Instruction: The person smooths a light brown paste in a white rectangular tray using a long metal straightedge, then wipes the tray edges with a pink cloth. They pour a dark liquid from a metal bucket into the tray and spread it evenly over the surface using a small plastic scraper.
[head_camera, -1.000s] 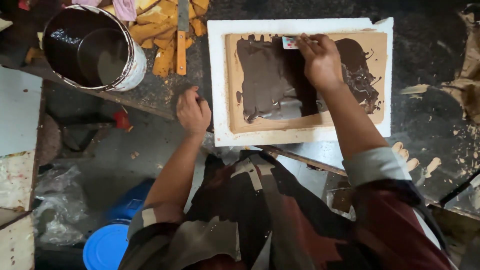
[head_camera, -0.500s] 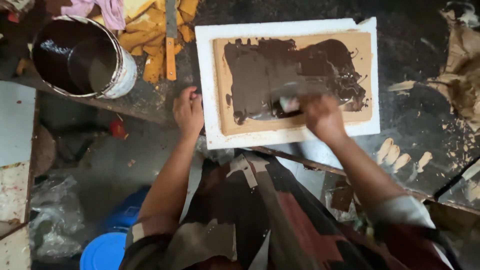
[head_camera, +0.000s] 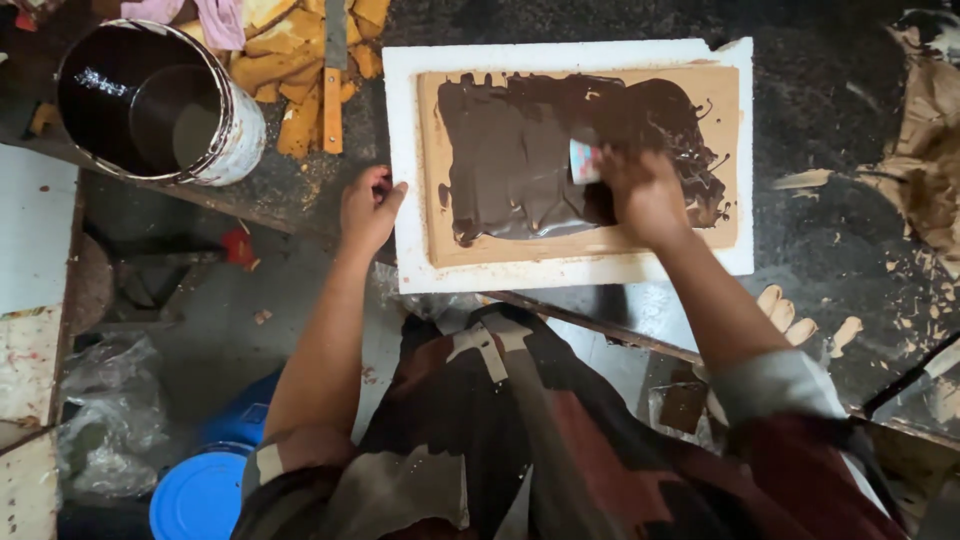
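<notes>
Dark brown wet paste (head_camera: 520, 160) covers most of one tan rectangular panel (head_camera: 580, 245), its long axis left-right, lying on one white foam board (head_camera: 570, 275) on the desk. Right hand (head_camera: 645, 195) fingers pinch one small pale scraper card (head_camera: 584, 160) on the paste; left hand (head_camera: 368, 208), fingers curled, touches the board's left edge. One paint-stained bucket (head_camera: 150, 100) stands well left.

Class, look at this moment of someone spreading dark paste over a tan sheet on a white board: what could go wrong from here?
1. The dark paste already reaches the tan sheet's top edge, so it may spill onto the white board.
2. Only the left hand steadies the board at its edge; it might shift under the right hand pushing the small scraper.
3. The open bucket sits near the worktop's edge and could be knocked.
</notes>
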